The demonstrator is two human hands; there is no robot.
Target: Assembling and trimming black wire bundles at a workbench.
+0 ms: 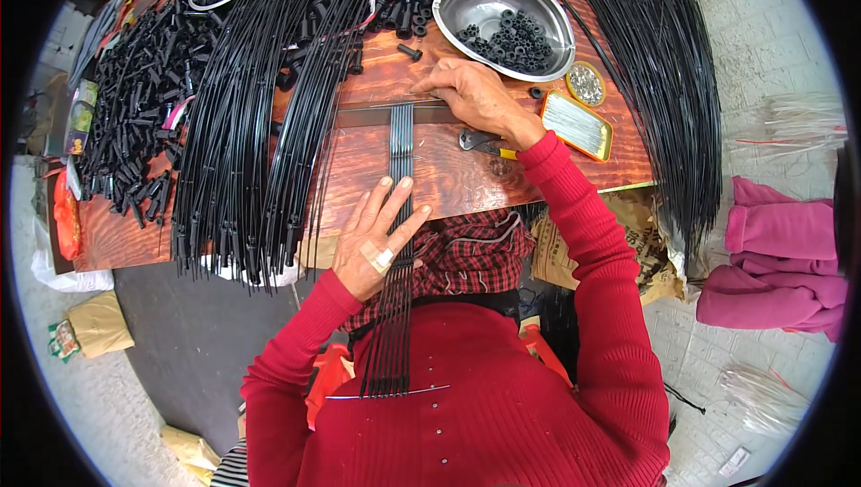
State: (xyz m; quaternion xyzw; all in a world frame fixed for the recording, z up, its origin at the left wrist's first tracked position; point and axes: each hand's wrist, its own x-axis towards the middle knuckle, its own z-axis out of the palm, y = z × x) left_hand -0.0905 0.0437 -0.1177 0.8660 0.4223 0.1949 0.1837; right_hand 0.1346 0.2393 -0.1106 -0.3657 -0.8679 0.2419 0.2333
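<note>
A row of thin black rods (391, 308) runs from the table edge down over my lap. My left hand (369, 240) lies on this row with its fingers spread, and a pale plaster is stuck on it. A thin metal rod (377, 107) crosses the row's top ends, above a dark flat bar (363, 117). My right hand (480, 97) is closed at the right end of that rod, its fingertips pinched together. Another thin metal rod (345, 396) crosses the lower ends, against my red top. Yellow-handled pliers (480, 142) rest below my right hand.
Large bundles of black rods hang over the table's edge at left (251, 137) and right (664, 65). A metal bowl (565, 56) contains small black rings. Beside it stand a round tin (599, 68) and an orange-yellow box (608, 148) of pale pins. Black tubular parts (148, 101) are heaped at left.
</note>
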